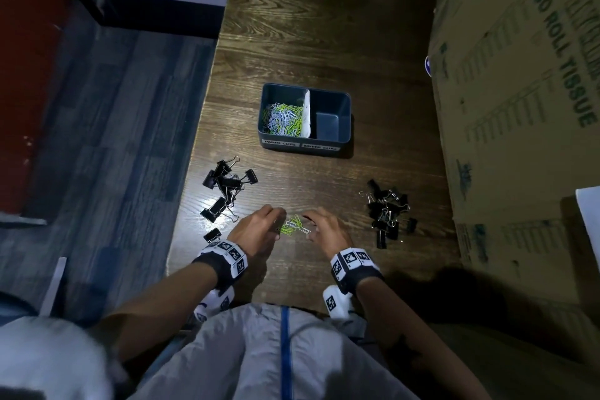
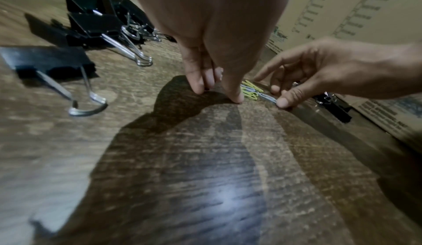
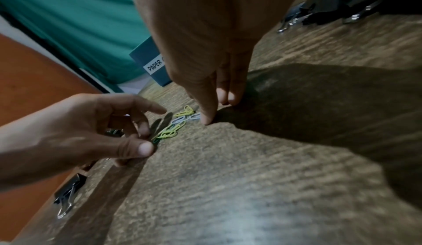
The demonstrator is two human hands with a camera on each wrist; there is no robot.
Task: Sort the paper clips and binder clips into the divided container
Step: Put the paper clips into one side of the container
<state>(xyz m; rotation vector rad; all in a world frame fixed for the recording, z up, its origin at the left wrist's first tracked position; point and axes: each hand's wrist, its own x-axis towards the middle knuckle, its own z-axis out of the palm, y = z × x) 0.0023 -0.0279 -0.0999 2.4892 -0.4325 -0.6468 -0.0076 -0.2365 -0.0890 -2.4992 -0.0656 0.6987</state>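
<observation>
A small pile of green and white paper clips [image 1: 293,226] lies on the wooden table [image 1: 324,26] between my hands. My left hand [image 1: 280,225] pinches the green clips [image 3: 167,133] at the pile's left end between thumb and a curled finger. At the pile's right end, my right hand [image 1: 308,227] pinches a pale clip [image 2: 268,97] with its thumb tip down on the table. The dark divided container [image 1: 344,97] stands farther back. Its left compartment holds many paper clips [image 1: 282,118]; its right compartment is empty.
Black binder clips lie in one heap at the left [image 1: 227,185] and another at the right [image 1: 388,214]. A single binder clip [image 1: 212,235] sits near the table's left edge. Large cardboard boxes [image 1: 519,91] wall off the right side.
</observation>
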